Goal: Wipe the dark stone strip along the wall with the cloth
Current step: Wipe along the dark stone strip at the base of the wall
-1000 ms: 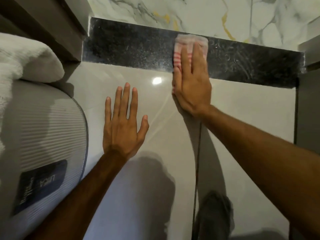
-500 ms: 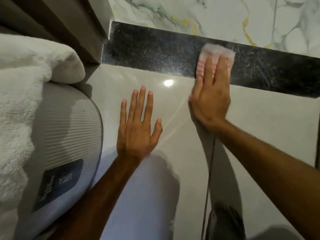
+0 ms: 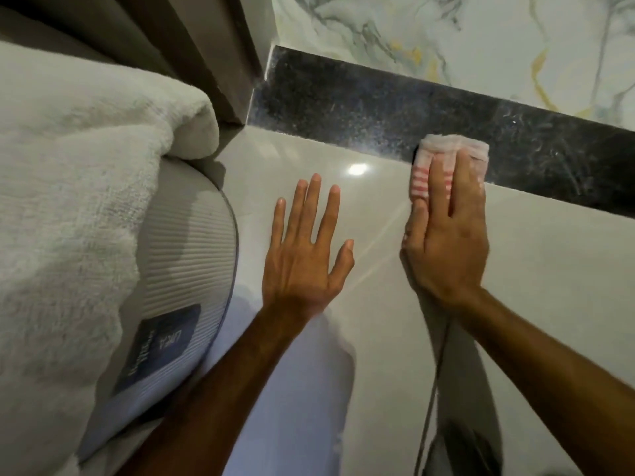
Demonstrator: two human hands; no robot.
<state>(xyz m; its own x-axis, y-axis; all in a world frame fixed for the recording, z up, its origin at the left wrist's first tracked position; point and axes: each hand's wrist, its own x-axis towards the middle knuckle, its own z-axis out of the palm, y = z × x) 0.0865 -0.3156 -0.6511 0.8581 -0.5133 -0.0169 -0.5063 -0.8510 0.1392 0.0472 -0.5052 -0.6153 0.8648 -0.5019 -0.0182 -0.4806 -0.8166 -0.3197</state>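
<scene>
Fingers (image 3: pixel 443 180) of the right hand (image 3: pixel 446 242) lie flat and close together on a folded pink-and-white striped cloth (image 3: pixel 443 154), pinning it by downward pressure rather than gripping it. The cloth straddles the lower edge of the dark stone strip (image 3: pixel 343 108), its far fold projecting just past the fingertips onto the stone and its near part on the pale tile floor (image 3: pixel 536 269) beneath the palm. The left hand (image 3: pixel 302 266) rests open on the tile, fingers spread, holding nothing, well apart from the cloth and apparently serving as a brace.

The step in hand appears to be a wiping pass along the strip. Doing it well likely means keeping pressure even under all the fingers, pushing the cloth fully onto the stone so its whole width is covered, and overlapping strokes toward the corner by the door frame (image 3: pixel 220 60), where pale dust speckles show. Faint swirl marks show to the right of the cloth. A white towel (image 3: pixel 86 166) draped over a padded cushion (image 3: pixel 185 262) sits at left, clear of the work.
</scene>
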